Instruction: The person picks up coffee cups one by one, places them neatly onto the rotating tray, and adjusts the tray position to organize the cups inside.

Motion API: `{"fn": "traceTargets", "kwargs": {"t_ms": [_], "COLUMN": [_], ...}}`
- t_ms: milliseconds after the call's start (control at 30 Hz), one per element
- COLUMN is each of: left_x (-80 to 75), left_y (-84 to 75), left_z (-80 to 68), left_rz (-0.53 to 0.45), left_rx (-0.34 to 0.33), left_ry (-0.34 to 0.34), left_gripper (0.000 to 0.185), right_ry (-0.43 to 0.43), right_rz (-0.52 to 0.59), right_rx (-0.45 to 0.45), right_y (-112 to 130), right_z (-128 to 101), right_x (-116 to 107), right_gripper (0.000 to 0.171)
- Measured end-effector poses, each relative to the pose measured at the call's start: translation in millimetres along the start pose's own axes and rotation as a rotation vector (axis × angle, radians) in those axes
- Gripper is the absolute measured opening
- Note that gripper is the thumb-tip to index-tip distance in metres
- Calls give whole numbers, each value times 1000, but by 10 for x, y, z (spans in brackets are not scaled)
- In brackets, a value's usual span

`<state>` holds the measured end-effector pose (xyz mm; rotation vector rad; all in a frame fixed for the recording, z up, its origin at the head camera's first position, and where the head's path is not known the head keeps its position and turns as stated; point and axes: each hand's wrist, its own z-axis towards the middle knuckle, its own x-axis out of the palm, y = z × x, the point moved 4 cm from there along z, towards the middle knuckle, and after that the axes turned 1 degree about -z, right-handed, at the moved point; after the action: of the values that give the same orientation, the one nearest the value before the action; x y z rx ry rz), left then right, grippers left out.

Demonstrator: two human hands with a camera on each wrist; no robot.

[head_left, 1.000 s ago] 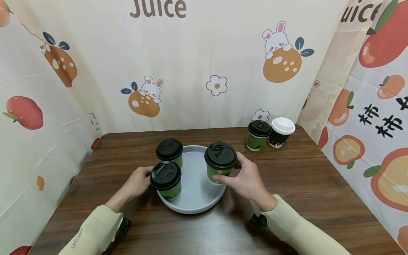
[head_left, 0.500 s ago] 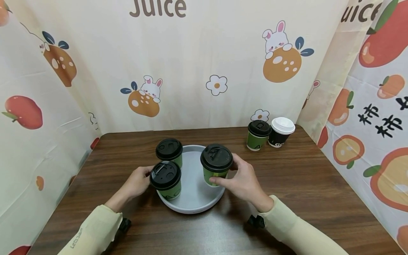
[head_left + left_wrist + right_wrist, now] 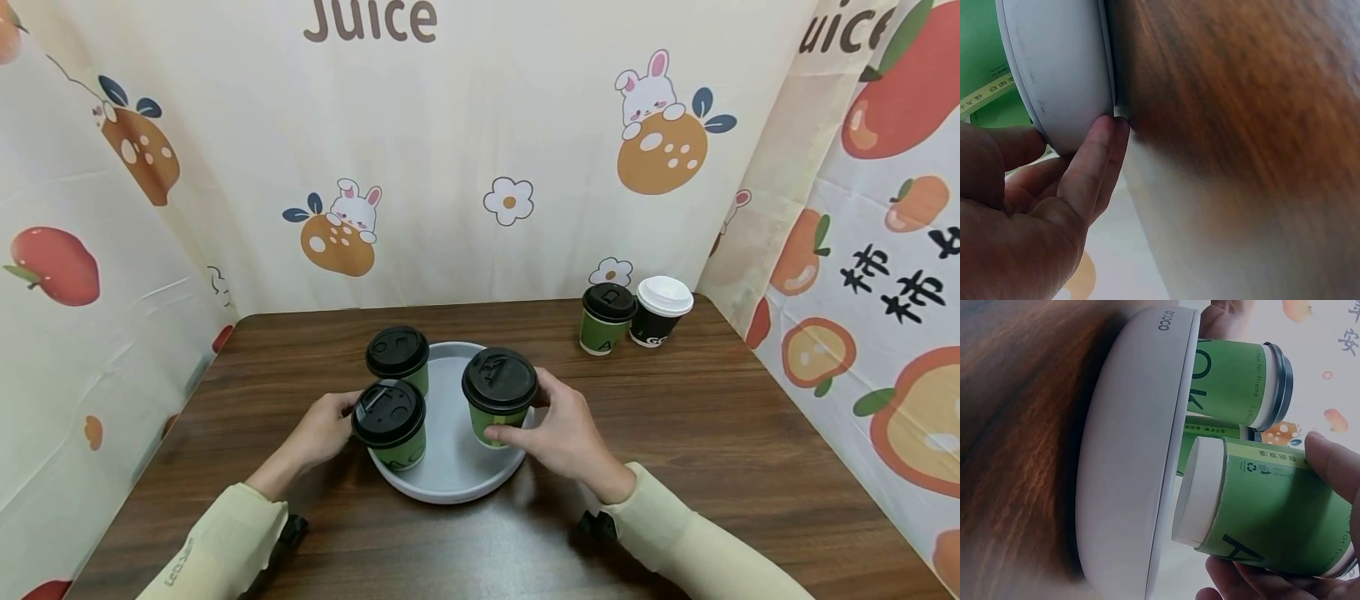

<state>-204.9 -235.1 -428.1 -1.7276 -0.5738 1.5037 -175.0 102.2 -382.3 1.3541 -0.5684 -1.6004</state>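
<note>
You are setting a third green cup [image 3: 498, 402] down into the grey round tray [image 3: 450, 487], and by my reading the placing is almost done: in the right wrist view the cup's white base is hanging just above the tray floor, tilted, not yet seated. Your right hand [image 3: 564, 433] is wrapping the cup from its right side, thumb on the near face and the fingers [image 3: 1335, 465] curling round the far face, so the cup is lying fully inside your grip. Your left hand [image 3: 322, 429] is bracing the tray's left rim, fingers [image 3: 1094, 165] lying fairly straight against the outer wall, nothing clasped. Next you will likely need to level the cup, lower it flat, and only then loosen your grip. Farther in, two green cups are standing on the tray's left half: the near cup [image 3: 391, 423] and the far cup [image 3: 398, 358].
</note>
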Motion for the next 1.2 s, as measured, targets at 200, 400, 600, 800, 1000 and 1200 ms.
{"fn": "traceTargets", "kwargs": {"t_ms": [200, 400, 600, 800, 1000, 1200], "left_x": [6, 3, -2, -2, -1, -5], "left_y": [16, 16, 17, 18, 12, 12], "left_z": [8, 6, 2, 3, 4, 4], "left_rz": [-9, -4, -7, -8, 2, -3], "left_rx": [-12, -12, -15, -10, 2, -5], "left_ry": [1, -1, -6, -8, -7, -11], "left_gripper": [42, 41, 40, 39, 39, 38], "right_ry": [2, 14, 19, 30, 53, 61], "right_rz": [-6, 7, 11, 15, 18, 11], "right_rx": [-12, -13, -21, -30, -37, -18], "right_y": [7, 8, 10, 13, 17, 5], "right_z": [-12, -22, -35, -48, -65, -79], "right_x": [26, 66, 108, 149, 191, 224], "right_gripper": [71, 72, 75, 74, 69, 69]}}
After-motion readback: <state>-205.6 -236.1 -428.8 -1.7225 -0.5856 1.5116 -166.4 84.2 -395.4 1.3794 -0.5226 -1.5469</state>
